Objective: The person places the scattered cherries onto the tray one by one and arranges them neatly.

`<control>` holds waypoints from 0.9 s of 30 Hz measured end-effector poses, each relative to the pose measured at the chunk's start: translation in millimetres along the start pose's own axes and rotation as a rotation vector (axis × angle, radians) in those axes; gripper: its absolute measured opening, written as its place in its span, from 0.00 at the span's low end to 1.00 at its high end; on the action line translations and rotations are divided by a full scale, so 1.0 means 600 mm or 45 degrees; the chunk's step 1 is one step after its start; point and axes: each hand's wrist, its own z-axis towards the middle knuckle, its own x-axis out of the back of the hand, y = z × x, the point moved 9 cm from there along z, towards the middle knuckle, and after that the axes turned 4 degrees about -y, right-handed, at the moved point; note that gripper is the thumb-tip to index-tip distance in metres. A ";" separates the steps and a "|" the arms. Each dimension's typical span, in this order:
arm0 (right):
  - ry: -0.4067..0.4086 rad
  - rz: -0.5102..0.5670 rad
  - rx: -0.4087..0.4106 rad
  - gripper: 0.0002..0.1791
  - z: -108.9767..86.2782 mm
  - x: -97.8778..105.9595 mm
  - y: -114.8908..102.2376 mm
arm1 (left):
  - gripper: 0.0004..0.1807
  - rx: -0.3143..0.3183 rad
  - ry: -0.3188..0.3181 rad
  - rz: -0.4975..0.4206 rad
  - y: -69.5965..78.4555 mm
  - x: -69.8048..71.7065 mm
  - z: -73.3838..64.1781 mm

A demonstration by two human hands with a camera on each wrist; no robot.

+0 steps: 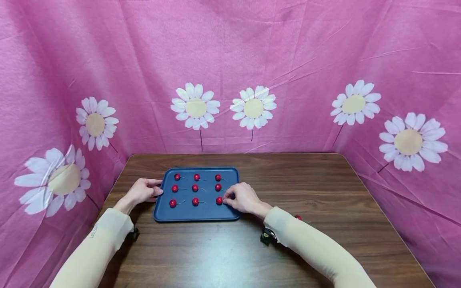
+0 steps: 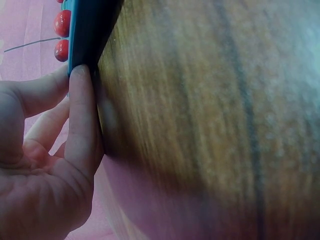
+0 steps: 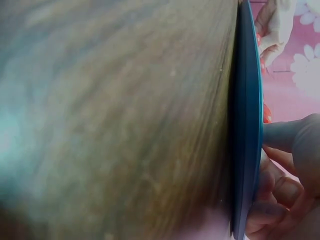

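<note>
A blue rectangular tray [image 1: 187,215] lies on the wooden table, with red cherries on thin stems set out in three rows of three. At its left edge, my left hand [image 1: 143,190] holds the rim between thumb and fingers; the left wrist view shows the fingertips against the tray's side. Over the right edge reaches my right hand [image 1: 245,199], its thumb and fingertips pinching the front right cherry [image 1: 219,201] at its stem side. That cherry's stem is hidden by the fingers. Two cherries [image 2: 62,23] show above the rim in the left wrist view.
Another cherry [image 1: 298,217] lies on the table [image 1: 306,180] beside my right forearm, which partly covers it. Pink cloth [image 1: 223,48] printed with white flowers hangs behind the table and at both sides.
</note>
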 end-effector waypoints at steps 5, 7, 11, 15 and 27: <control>-0.013 0.010 -0.005 0.04 0.000 -0.001 0.005 | 0.33 0.013 0.000 0.009 -0.001 0.001 -0.001; -0.020 0.007 -0.002 0.04 0.000 -0.002 0.005 | 0.33 0.017 0.000 0.008 -0.001 0.001 -0.002; 0.017 0.010 0.075 0.04 0.006 -0.012 0.020 | 0.33 0.009 -0.001 0.006 0.001 0.000 -0.003; 0.056 -0.008 0.138 0.04 0.020 -0.045 0.065 | 0.34 -0.013 -0.005 -0.014 0.002 -0.001 -0.003; 0.012 -0.076 0.120 0.02 0.023 -0.053 0.067 | 0.34 -0.004 -0.002 -0.026 0.003 -0.003 -0.003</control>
